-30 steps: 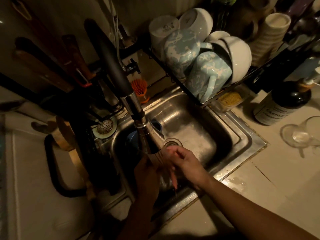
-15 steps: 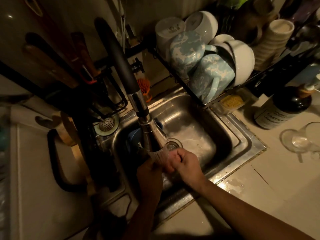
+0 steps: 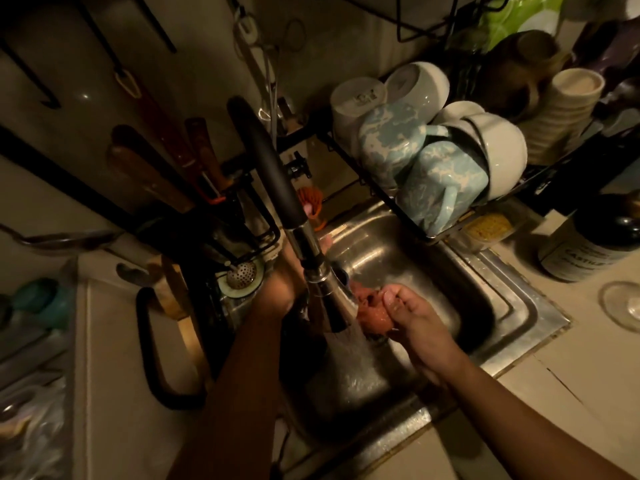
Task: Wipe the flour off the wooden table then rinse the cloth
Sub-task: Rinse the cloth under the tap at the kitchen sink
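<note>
A wet reddish cloth (image 3: pixel 369 311) is bunched in my right hand (image 3: pixel 412 320), which holds it over the steel sink (image 3: pixel 519 306) right beside the spray head of the faucet (image 3: pixel 325 296). Water streams from the spray head down into the basin. My left hand (image 3: pixel 282 284) reaches up behind the faucet neck. Its fingers are mostly hidden by the faucet, and I cannot tell what they touch.
A dish rack (image 3: pixel 433 237) with blue mugs (image 3: pixel 440 181) and white bowls hangs over the sink's back right. A dark soap bottle (image 3: pixel 588 251) and a glass (image 3: pixel 623 306) stand on the right counter. Knives (image 3: pixel 204 164) and a strainer plug (image 3: pixel 240 275) sit at the left.
My left hand has left the cloth and moved up behind the faucet. My right hand now holds the cloth alone, slightly farther right.
</note>
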A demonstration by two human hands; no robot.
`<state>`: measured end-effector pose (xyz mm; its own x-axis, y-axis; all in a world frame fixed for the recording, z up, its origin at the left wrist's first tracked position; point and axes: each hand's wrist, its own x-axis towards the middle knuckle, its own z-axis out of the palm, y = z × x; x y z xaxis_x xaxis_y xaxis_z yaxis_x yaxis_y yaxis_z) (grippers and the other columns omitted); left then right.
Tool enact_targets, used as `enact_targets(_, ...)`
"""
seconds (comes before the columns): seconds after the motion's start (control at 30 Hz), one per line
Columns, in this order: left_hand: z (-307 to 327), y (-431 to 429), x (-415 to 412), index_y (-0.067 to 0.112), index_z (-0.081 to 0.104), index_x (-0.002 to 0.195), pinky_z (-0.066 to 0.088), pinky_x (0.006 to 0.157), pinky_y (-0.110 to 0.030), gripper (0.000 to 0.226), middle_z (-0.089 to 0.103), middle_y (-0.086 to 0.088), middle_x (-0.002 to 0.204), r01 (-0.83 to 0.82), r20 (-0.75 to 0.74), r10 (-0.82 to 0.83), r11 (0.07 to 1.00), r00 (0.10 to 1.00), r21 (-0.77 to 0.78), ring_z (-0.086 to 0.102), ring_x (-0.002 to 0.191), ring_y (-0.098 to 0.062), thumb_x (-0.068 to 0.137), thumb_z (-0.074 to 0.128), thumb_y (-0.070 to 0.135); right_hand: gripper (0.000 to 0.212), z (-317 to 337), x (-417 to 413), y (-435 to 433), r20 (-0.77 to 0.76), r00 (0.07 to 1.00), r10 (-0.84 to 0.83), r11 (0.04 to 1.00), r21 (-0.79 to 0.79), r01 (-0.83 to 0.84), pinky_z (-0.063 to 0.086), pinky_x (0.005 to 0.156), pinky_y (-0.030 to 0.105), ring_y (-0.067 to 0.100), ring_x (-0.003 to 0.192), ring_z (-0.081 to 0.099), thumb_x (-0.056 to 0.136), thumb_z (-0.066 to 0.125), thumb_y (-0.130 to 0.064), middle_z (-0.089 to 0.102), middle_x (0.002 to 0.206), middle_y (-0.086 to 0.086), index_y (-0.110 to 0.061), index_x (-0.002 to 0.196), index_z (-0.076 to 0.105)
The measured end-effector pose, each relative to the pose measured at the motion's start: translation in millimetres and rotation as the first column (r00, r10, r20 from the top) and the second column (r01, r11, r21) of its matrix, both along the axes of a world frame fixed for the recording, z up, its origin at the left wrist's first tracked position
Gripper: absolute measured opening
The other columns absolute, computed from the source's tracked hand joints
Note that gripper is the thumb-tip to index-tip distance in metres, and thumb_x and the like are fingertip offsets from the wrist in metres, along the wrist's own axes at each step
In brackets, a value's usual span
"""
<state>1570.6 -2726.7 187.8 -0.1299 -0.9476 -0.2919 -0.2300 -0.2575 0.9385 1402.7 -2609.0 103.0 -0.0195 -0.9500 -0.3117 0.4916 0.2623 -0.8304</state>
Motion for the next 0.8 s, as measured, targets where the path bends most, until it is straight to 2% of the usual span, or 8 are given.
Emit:
enact_targets(0.07,9,-35,-11,0.050,0.049,0.117,0.050,0.074,-0.006,0.036,0.059,0.011,0.117,-0.006,0.070,0.012,0.996,0.998,-0.084,0.060,0.085,0.019,0.101,0.055,0.018,0.042,5,-6,-3,0.117,0.993,-0.001,1.000,0.015,-0.001,0.056,0.075,0.036,0.030,0.090,0.063,0.077,0.080,-0.044,0.067,0.103,0.020,-0.015,0.104,0.066)
enact_targets(0.13,-6,-64,-1,0.074,0.044,0.109,0.055,0.075,-0.015,0.047,0.058,0.013,0.126,0.018,0.073,-0.014,0.998,0.997,-0.056,0.062,0.102,0.009,0.096,0.063,0.033,0.064,8,-12,-4,0.209,0.978,0.003,1.000,0.024,-0.008,0.058,0.081,0.040,0.034,0.098,0.062,0.066,0.087,-0.047,0.064,0.111,0.025,-0.010,0.111,0.061)
enact_targets(0.2,-25,-89,6,0.072,0.047,0.116,0.060,0.075,-0.032,0.037,0.054,-0.001,0.141,-0.046,0.048,0.045,0.999,0.998,0.011,0.066,0.110,-0.013,0.094,0.061,0.046,0.071,9,-14,-4,0.276,0.961,-0.012,1.000,0.013,0.009,0.059,0.084,0.044,0.038,0.100,0.061,0.061,0.091,-0.046,0.060,0.113,0.031,-0.007,0.112,0.059)
enact_targets(0.33,-30,-124,-21,0.069,0.020,0.133,0.052,0.094,-0.054,0.080,0.046,-0.004,0.149,-0.104,0.088,0.109,0.993,0.990,-0.055,0.059,0.120,-0.032,0.071,0.069,0.059,0.061,6,-14,-1,0.327,0.945,-0.016,1.000,0.013,0.012,0.058,0.084,0.046,0.042,0.106,0.056,0.066,0.089,-0.041,0.056,0.113,0.036,-0.010,0.110,0.060)
enact_targets(0.5,-6,-94,-45,0.055,0.026,0.143,0.055,0.087,-0.050,0.081,0.051,-0.018,0.142,-0.175,-0.029,0.173,0.976,0.985,-0.127,0.060,0.117,-0.038,0.081,0.064,0.017,0.015,8,-11,6,0.281,0.959,0.023,1.000,-0.025,-0.017,0.052,0.060,0.034,0.022,0.068,0.060,0.091,0.064,-0.016,0.060,0.085,0.014,-0.008,0.102,0.058)
enact_targets(0.7,-12,-99,-39,0.035,0.013,0.157,0.047,0.056,-0.004,0.083,0.051,0.014,0.104,-0.132,0.079,0.146,0.978,0.986,-0.160,0.055,0.065,0.022,0.094,0.049,-0.005,0.025,4,-5,8,0.262,0.962,0.078,0.997,0.002,-0.081,0.038,0.061,0.035,0.021,0.057,0.044,0.085,0.071,-0.021,0.053,0.070,0.013,-0.007,0.101,0.058)
enact_targets(0.77,-12,-99,-41,0.038,0.010,0.157,0.053,0.076,-0.010,0.087,0.053,0.011,0.111,-0.139,0.028,0.145,0.979,0.989,-0.151,0.058,0.082,0.020,0.091,0.054,0.000,0.029,2,-3,7,0.241,0.965,0.103,0.993,0.023,-0.112,0.040,0.060,0.033,0.021,0.059,0.045,0.081,0.076,-0.025,0.051,0.079,0.017,-0.008,0.099,0.060)
enact_targets(0.8,-9,-96,-43,0.043,0.009,0.155,0.054,0.093,-0.024,0.092,0.055,0.004,0.125,-0.136,-0.001,0.138,0.979,0.990,-0.151,0.060,0.103,0.007,0.087,0.058,0.005,0.029,1,-2,8,0.243,0.964,0.112,0.992,0.031,-0.123,0.041,0.061,0.034,0.021,0.059,0.045,0.080,0.077,-0.025,0.050,0.081,0.018,-0.009,0.099,0.062)
